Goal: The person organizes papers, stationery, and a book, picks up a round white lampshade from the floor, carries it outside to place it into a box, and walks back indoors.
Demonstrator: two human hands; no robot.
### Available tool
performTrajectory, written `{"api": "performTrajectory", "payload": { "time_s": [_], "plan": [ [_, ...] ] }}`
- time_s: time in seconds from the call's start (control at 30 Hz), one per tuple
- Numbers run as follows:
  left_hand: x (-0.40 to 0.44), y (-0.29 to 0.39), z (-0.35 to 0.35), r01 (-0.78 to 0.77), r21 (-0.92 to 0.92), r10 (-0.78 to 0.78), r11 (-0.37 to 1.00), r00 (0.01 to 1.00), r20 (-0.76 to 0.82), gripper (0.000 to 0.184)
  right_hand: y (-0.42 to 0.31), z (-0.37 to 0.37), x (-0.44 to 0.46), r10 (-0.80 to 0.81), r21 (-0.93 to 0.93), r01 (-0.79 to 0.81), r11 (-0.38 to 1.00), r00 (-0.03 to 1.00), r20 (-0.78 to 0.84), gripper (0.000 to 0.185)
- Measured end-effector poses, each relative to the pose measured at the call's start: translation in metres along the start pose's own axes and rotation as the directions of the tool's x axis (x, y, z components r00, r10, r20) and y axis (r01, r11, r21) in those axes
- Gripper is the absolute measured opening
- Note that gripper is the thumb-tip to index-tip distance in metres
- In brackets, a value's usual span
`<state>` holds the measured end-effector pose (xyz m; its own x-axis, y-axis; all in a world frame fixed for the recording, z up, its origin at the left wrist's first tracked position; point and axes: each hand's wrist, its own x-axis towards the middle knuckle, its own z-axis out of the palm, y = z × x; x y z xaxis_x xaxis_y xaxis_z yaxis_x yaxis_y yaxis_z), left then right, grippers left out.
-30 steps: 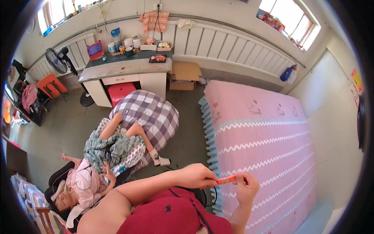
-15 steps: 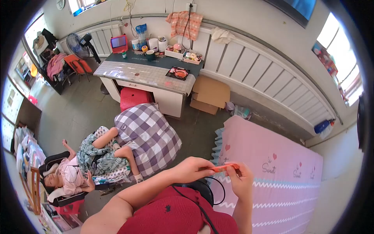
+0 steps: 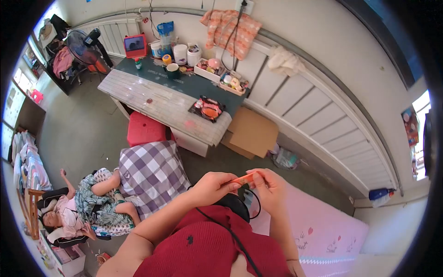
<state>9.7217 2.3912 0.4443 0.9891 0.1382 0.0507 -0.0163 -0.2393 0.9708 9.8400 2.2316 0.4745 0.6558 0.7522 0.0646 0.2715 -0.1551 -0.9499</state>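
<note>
In front of my red top, a small orange-red strip or packet (image 3: 243, 180) is stretched between my two hands. My left hand (image 3: 213, 187) pinches one end of it, its fingers closed. The other end is between the thumb and fingers of my right hand (image 3: 267, 187). Past my hands lies the pink bed (image 3: 318, 217), with a black cable looping just below them.
A desk (image 3: 161, 99) holds a tablet, jars, small boxes and a black-and-red packet. A red stool (image 3: 145, 129), a checkered cushion (image 3: 152, 173) and a cardboard box (image 3: 253, 134) stand nearby. Another person (image 3: 87, 205) reclines at the lower left.
The view has swung toward the desk, which now looks closer, while the bed has slid to the lower right. Both hands still hold the strip, now less far to the right in view.
</note>
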Motion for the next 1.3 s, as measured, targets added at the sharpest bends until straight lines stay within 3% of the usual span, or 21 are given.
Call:
{"api": "performTrajectory", "payload": {
  "time_s": [0.17, 0.27, 0.33, 0.4, 0.47, 0.57, 0.6, 0.67, 0.73, 0.87, 0.93, 0.97, 1.13, 1.2, 1.3],
  "plan": [
    [0.064, -0.030, -0.062, 0.122, 0.009, -0.118, 0.992, 0.974, -0.191, 0.020, 0.019, -0.005, 0.141, -0.031, 0.120, 0.024, 0.992, 0.998, 0.057, 0.017],
    [0.100, -0.056, -0.096, 0.240, 0.029, -0.213, 0.970, 0.906, -0.367, 0.018, 0.037, -0.002, 0.224, -0.030, 0.182, 0.003, 0.983, 0.989, 0.145, 0.018],
    [0.123, -0.065, -0.119, 0.282, 0.062, -0.226, 0.957, 0.865, -0.447, 0.018, 0.041, 0.003, 0.285, -0.073, 0.347, 0.017, 0.938, 0.986, 0.149, 0.021],
    [0.141, -0.072, -0.139, 0.317, -0.046, -0.282, 0.947, 0.757, -0.589, 0.018, 0.037, 0.007, 0.344, -0.029, 0.364, -0.042, 0.931, 0.982, 0.187, 0.024],
    [0.155, -0.082, -0.158, 0.334, -0.121, -0.332, 0.935, 0.700, -0.632, 0.018, 0.050, 0.018, 0.409, -0.012, 0.283, -0.046, 0.958, 0.980, 0.199, 0.025],
    [0.167, -0.080, -0.178, 0.353, -0.193, -0.372, 0.915, 0.560, -0.740, 0.018, 0.079, 0.052, 0.509, -0.187, 0.201, 0.145, 0.969, 0.959, 0.213, 0.026],
    [0.170, -0.086, -0.181, 0.352, -0.204, -0.378, 0.914, 0.548, -0.746, 0.018, 0.080, 0.069, 0.536, -0.174, 0.190, 0.147, 0.971, 0.975, 0.136, 0.028],
    [0.175, -0.102, -0.192, 0.274, -0.416, -0.498, 0.867, 0.498, -0.710, 0.021, 0.100, 0.097, 0.609, -0.226, 0.085, 0.217, 0.972, 0.967, 0.116, 0.027],
    [0.180, -0.110, -0.209, 0.298, -0.422, -0.517, 0.856, 0.516, -0.683, 0.019, 0.103, 0.125, 0.661, -0.398, -0.270, 0.397, 0.877, 0.916, 0.053, 0.023],
    [0.183, -0.136, -0.250, 0.340, -0.414, -0.536, 0.844, 0.520, -0.666, 0.019, 0.129, 0.194, 0.758, -0.473, -0.393, 0.449, 0.802, 0.880, 0.041, 0.023],
    [0.181, -0.145, -0.271, 0.368, -0.425, -0.560, 0.827, 0.474, -0.679, 0.018, 0.135, 0.227, 0.793, -0.422, -0.595, 0.412, 0.690, 0.897, 0.131, 0.028],
    [0.178, -0.149, -0.281, 0.371, -0.432, -0.567, 0.822, 0.462, -0.682, 0.018, 0.139, 0.239, 0.804, -0.324, -0.636, 0.340, 0.692, 0.935, 0.148, 0.029],
    [0.155, -0.172, -0.314, 0.371, -0.492, -0.613, 0.788, 0.386, -0.690, 0.018, 0.212, 0.295, 0.858, -0.210, -0.763, 0.327, 0.558, 0.945, 0.252, 0.027],
    [0.148, -0.179, -0.324, 0.354, -0.546, -0.647, 0.759, 0.324, -0.690, 0.018, 0.240, 0.303, 0.865, -0.022, -0.822, 0.220, 0.525, 0.969, 0.245, 0.028],
    [0.144, -0.176, -0.336, 0.364, -0.539, -0.644, 0.760, 0.305, -0.702, 0.018, 0.229, 0.303, 0.865, 0.056, -0.821, 0.247, 0.514, 0.946, 0.320, 0.028]
  ]
}}
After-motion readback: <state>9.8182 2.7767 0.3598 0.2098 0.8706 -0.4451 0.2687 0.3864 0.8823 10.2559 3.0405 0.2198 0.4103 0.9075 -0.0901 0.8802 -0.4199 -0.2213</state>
